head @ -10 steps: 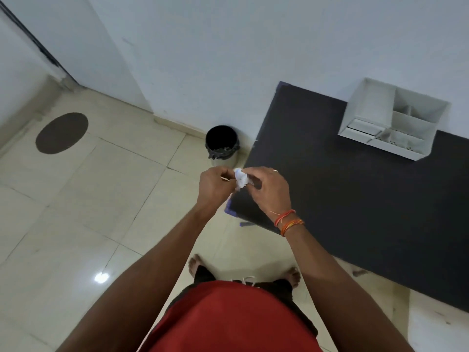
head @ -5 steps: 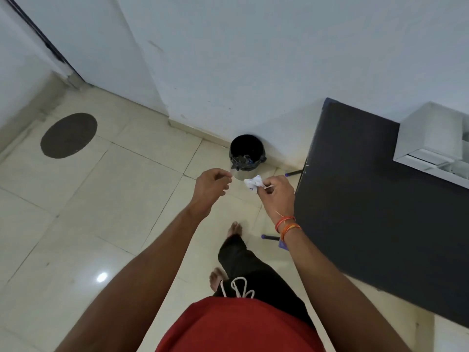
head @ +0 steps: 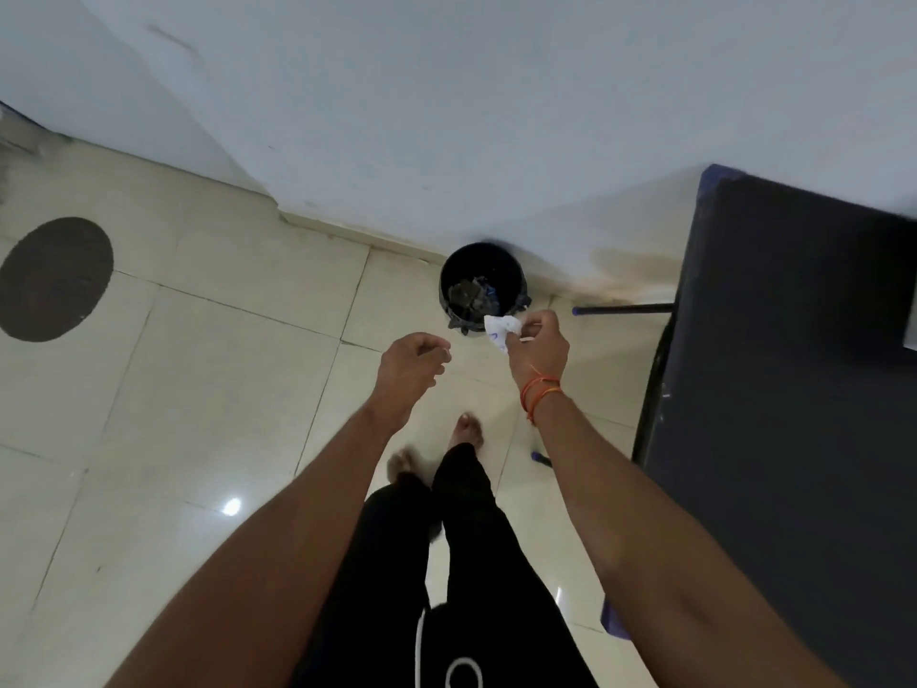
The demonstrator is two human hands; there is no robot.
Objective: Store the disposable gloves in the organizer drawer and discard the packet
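My right hand (head: pixel 538 347) pinches a crumpled white packet (head: pixel 500 330) with blue print, held just over the near right rim of a black lined trash bin (head: pixel 482 288) that stands on the floor by the wall. My left hand (head: pixel 412 365) hangs loosely curled and holds nothing, a little left of and nearer than the bin. The bin has some dark scraps inside. The organizer shows only as a sliver at the right edge (head: pixel 910 330).
A black table (head: pixel 784 389) fills the right side, with its thin leg (head: pixel 622 308) close to the bin. White wall (head: pixel 446 116) runs behind. Tiled floor (head: pixel 198 389) spreads to the left, with a dark round mark (head: pixel 54 278).
I have turned and stepped from the table toward the bin. My hands separated; the packet stayed in my right hand, which now reaches the bin's rim. The organizer slid almost out of view.
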